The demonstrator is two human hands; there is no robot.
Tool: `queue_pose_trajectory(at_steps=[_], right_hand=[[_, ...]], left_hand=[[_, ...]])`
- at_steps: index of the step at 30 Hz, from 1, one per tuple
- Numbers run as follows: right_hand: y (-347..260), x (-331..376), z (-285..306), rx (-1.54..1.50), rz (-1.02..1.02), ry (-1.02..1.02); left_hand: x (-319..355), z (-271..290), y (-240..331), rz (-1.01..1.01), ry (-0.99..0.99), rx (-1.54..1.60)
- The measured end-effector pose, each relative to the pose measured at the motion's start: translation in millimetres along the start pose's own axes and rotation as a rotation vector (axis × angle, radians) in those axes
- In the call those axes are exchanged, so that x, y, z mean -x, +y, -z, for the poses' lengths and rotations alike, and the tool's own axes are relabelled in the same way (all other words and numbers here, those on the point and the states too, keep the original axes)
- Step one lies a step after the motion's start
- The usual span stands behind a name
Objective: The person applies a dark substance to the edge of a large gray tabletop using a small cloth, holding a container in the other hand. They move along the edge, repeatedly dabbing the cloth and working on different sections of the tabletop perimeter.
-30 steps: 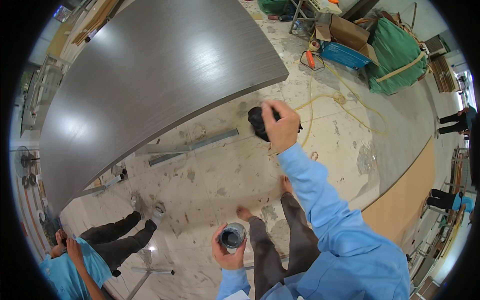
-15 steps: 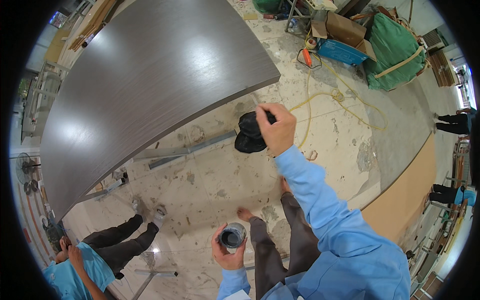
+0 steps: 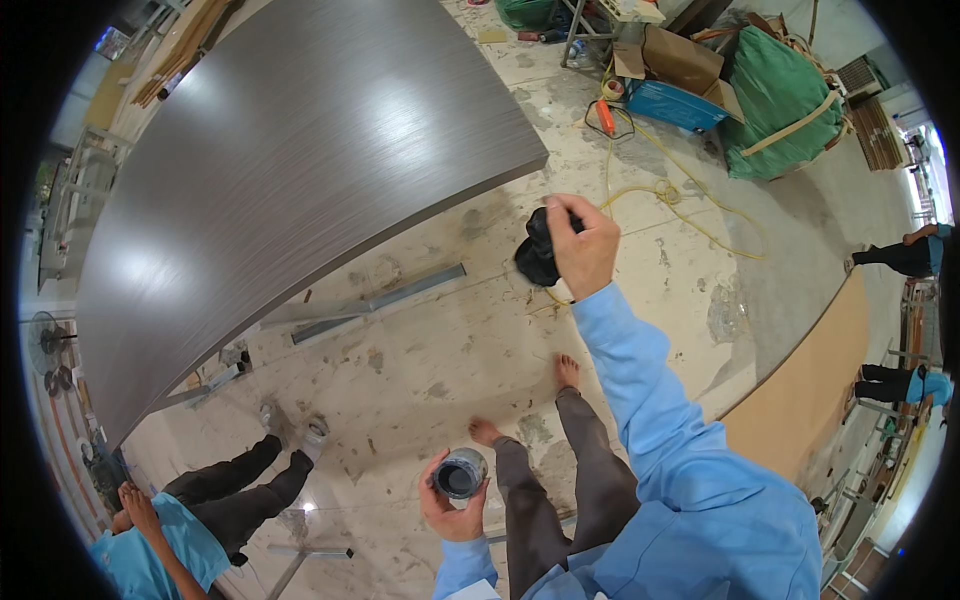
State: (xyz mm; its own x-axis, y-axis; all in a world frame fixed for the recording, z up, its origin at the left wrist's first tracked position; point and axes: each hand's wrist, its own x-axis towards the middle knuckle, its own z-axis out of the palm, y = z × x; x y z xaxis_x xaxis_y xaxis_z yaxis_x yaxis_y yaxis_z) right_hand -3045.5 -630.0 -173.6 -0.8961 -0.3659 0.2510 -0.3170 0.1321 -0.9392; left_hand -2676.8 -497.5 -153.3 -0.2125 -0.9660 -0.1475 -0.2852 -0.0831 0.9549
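Note:
My left hand (image 3: 450, 510) is wrapped round a small open can (image 3: 466, 466) with dark grey stuff inside and smears on its rim. Out in front, my right hand (image 3: 586, 248) pinches a limp black cloth (image 3: 538, 250), which hangs partly behind the fingers. Beyond and to the left of that hand lies a large dark grey wood-grain panel (image 3: 330, 150), raised above the floor. The cloth hangs close to the panel's near right corner, apart from it.
Metal bars (image 3: 380, 302) show below the panel's near edge. A yellow cord (image 3: 665, 192), a blue cardboard box (image 3: 668, 105) and a green bag (image 3: 780, 105) are at far right. A tan board (image 3: 800, 385) is at right. A co-worker (image 3: 190, 515) is at lower left.
My right hand has moved a little to the right with the black cloth, which now hangs narrower. My left hand keeps the can in nearly the same place.

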Motion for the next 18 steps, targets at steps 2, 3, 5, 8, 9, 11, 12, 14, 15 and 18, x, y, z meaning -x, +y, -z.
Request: queue_pose_trajectory(at_steps=[2,3,5,8,9,11,12,14,15,18], right_hand=[[3,-4,6,0.048,0.047,-0.160],[4,-6,8,0.071,0.080,-0.274],[5,-13,15,0.083,0.034,-0.132],[6,-21,20,0.081,0.018,0.004],[5,-21,19,0.068,0.022,-0.039],[1,-14,10,0.027,0.044,0.005],[-2,-6,2,0.028,0.085,-0.110],[-10,13,-16,0.031,0.136,-0.205],[-13,23,-26,0.026,0.191,-0.250],[-16,40,-39,-0.025,0.306,-0.365]], left_hand=[[0,-2,-1,0.004,-0.012,-0.028],[0,-2,-1,0.016,-0.009,-0.001],[-1,-3,-1,-0.018,-0.021,-0.045],[-2,-4,0,-0.060,-0.025,-0.076],[-2,-4,0,-0.055,-0.022,-0.060],[-3,-5,1,-0.032,-0.037,-0.058],[-3,-5,2,-0.019,-0.033,-0.016],[-2,-4,3,-0.021,-0.043,-0.036],[-2,-3,3,-0.010,-0.038,-0.003],[0,3,1,-0.021,-0.007,-0.035]])
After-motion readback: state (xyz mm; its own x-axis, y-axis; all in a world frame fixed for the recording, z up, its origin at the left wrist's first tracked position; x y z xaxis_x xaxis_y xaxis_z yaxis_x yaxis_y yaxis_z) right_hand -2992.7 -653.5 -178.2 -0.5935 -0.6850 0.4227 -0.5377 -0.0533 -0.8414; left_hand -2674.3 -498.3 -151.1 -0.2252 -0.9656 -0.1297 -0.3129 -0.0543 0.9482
